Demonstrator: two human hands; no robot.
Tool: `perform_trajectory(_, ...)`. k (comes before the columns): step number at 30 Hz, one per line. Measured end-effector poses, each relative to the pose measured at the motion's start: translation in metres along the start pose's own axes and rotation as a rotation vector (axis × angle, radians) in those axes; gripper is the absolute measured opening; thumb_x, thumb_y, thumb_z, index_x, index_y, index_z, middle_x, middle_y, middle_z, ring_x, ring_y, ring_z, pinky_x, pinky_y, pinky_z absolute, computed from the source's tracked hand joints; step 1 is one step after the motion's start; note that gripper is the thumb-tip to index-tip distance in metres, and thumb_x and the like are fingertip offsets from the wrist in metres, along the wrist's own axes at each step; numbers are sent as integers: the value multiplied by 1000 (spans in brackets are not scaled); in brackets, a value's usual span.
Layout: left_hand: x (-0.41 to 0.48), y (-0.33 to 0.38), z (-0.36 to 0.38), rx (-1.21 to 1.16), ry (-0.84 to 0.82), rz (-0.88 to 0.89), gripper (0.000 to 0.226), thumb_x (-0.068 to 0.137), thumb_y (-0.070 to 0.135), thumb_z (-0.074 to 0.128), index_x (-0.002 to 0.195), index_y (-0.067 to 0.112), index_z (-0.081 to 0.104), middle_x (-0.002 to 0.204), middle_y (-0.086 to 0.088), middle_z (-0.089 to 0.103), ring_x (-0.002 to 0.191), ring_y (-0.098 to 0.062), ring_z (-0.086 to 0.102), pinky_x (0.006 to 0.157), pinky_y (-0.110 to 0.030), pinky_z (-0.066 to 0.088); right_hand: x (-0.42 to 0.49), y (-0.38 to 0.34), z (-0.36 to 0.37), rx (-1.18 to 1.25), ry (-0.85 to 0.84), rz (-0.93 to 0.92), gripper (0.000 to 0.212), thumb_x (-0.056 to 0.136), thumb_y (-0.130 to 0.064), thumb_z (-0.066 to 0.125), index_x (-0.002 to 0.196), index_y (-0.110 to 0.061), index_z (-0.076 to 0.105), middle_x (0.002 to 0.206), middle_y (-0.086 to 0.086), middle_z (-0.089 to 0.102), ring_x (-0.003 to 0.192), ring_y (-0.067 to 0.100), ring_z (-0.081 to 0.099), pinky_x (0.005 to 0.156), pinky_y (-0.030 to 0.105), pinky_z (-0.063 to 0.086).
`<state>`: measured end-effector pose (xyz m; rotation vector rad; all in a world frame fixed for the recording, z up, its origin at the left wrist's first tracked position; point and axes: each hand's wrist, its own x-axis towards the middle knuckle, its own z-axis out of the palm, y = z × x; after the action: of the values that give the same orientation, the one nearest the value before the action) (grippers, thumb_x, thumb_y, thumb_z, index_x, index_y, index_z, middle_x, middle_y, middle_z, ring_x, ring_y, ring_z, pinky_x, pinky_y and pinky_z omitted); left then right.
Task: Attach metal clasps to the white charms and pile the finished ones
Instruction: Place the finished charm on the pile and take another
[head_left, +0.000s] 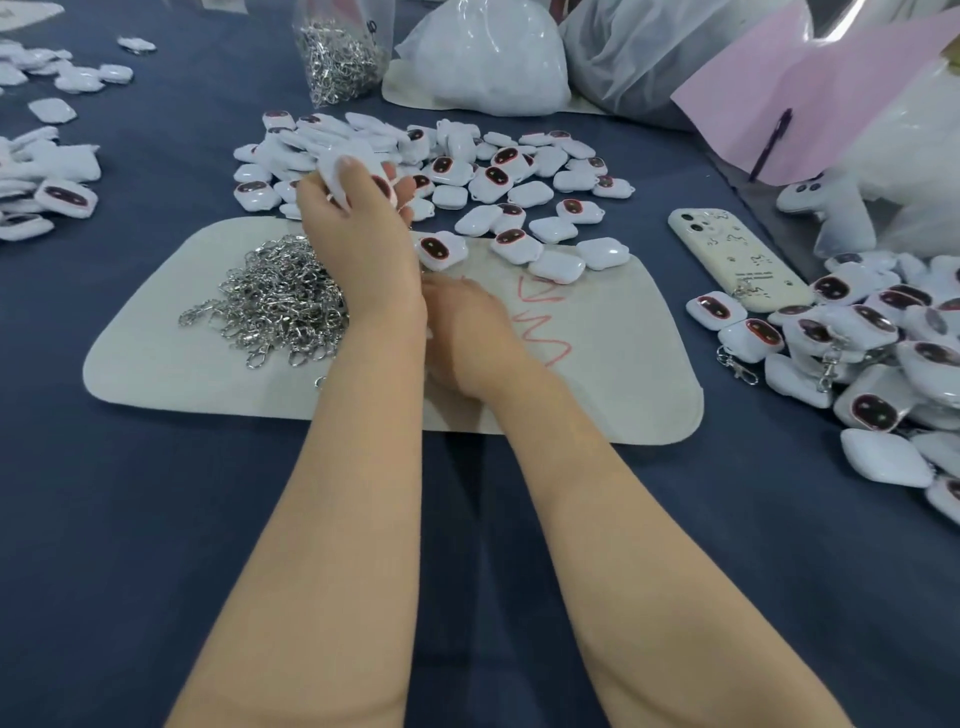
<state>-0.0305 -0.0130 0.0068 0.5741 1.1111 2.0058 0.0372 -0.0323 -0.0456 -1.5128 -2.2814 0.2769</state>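
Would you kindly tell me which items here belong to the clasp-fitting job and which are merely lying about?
Job: loose clasps, bagged clasps, unfinished charms, finished pile, work mat.
Lying about: phone, pen, pink sheet.

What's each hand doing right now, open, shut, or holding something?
Left hand: grips white charms.
Right hand: cannot tell; it is blurred, with its fingers hidden behind the left wrist.

A dark blue tablecloth (130, 519) lies smooth under even light.
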Motion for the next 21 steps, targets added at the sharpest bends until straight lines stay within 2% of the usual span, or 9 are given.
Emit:
perform_trajectory(2,-2,-3,0,6,-6,-6,13,98,11,37,89,12,46,82,-5,62,62,-10,66,56,-21,48,-1,0,1,24,96,34,16,85,-11,51,95,-14,63,108,7,58,101,33,50,75,35,31)
perform_trajectory(5,-6,-7,1,40,-25,-9,17,98,11,37,84,15,45,81,-4,63,63,-9,66,55,-19,47,-1,2,0,86,144,54,10,85,-10,54,88,-11,63,88,5,48,88,30,51,70,33,33)
perform_trajectory(9,-5,-12,-2,90,-40,-4,18,98,11,38,84,16,47,77,-1,64,55,-4,64,55,-19,47,0,10,-14,493,252,229,7,89,-13,59,90,-11,65,85,0,61,78,16,56,72,24,40)
perform_trajectory(11,-5,-18,-5,139,-80,-18,13,98,11,40,90,12,51,79,-3,65,54,-4,64,54,-19,49,0,19,-24,726,336,352,9,90,-9,58,82,-13,61,76,0,62,70,12,60,75,28,48)
perform_trajectory(13,-7,-26,-7,205,-159,-72,12,97,10,43,105,14,51,91,-7,64,51,-5,64,52,-19,51,-2,31,-30,912,405,443,11,91,-6,56,81,-12,57,69,1,61,57,4,60,67,24,54)
perform_trajectory(15,-9,-34,-8,317,-250,-109,24,97,9,42,116,22,49,106,-9,60,52,-7,65,53,-20,52,-4,39,-34,1061,446,494,7,91,-4,55,86,-9,57,70,3,62,52,3,60,61,18,54)
perform_trajectory(18,-14,-37,-5,511,-396,-38,23,97,9,38,101,21,58,112,-8,60,63,-11,67,58,-22,52,-5,47,-37,1122,466,507,11,91,-2,55,87,-12,59,74,3,64,57,6,60,62,18,52)
perform_trajectory(21,-16,-39,-3,641,-456,33,23,95,9,42,90,22,61,97,0,64,78,-18,68,71,-31,51,-2,51,-36,1039,490,498,12,90,-2,55,94,-7,65,78,3,65,60,7,56,66,23,48)
